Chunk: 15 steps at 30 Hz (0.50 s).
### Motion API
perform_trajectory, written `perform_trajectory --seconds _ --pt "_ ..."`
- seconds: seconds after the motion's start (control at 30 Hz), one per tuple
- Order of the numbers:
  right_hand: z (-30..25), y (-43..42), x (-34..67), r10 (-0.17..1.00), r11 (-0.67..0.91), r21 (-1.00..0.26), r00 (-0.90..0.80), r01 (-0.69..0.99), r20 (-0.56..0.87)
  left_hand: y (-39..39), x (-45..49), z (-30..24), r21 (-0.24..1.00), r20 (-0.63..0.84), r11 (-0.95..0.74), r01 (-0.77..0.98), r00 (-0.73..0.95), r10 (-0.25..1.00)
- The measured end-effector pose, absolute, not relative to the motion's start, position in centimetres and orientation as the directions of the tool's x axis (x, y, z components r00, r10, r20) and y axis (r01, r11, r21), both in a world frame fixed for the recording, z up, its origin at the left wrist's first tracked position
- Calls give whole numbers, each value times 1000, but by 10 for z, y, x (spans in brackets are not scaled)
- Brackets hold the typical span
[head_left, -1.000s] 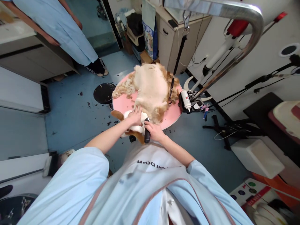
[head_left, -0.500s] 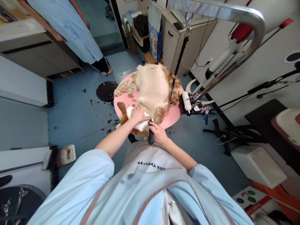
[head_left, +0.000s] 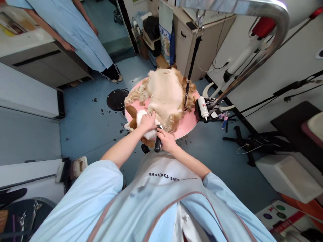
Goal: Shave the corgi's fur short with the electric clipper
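Observation:
A tan and white dog (head_left: pixel 165 88), its back clipped short, lies on a round pink table (head_left: pixel 186 129). Its head, with white fur and brown ears, points to the near left. My left hand (head_left: pixel 148 121) presses on the white fur behind the head, fingers curled around the neck. In my right hand (head_left: pixel 168 140) is a black hair clipper (head_left: pixel 158 144), held nearly upright. The clipper's head touches the fur beside my left hand, at the neck and shoulder. My left hand partly hides the neck.
Cut fur (head_left: pixel 137 94) lies around the dog. A black strap (head_left: pixel 194 57) hangs from a metal arm (head_left: pixel 234 8) beside it. A tool holder (head_left: pixel 198 116) with a white bottle (head_left: pixel 202 107) sits at the table's right edge. Another person (head_left: pixel 75 37) stands at the far left.
The clipper has shifted slightly left and tilted, closer to my left hand. My left hand has closed more around the neck. The dog's head has turned slightly. The view has shifted a little.

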State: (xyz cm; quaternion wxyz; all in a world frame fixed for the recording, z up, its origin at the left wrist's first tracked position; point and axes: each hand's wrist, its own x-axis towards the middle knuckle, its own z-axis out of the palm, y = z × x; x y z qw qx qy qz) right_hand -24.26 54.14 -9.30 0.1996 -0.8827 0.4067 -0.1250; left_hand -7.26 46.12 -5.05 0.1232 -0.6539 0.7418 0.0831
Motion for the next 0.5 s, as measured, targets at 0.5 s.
perform_trajectory --seconds 0.5 --pt "-87 537 -233 -772 -575 -501 632 -647 71 438 -62 -34 -102 -332 352 -930 -302 -894"
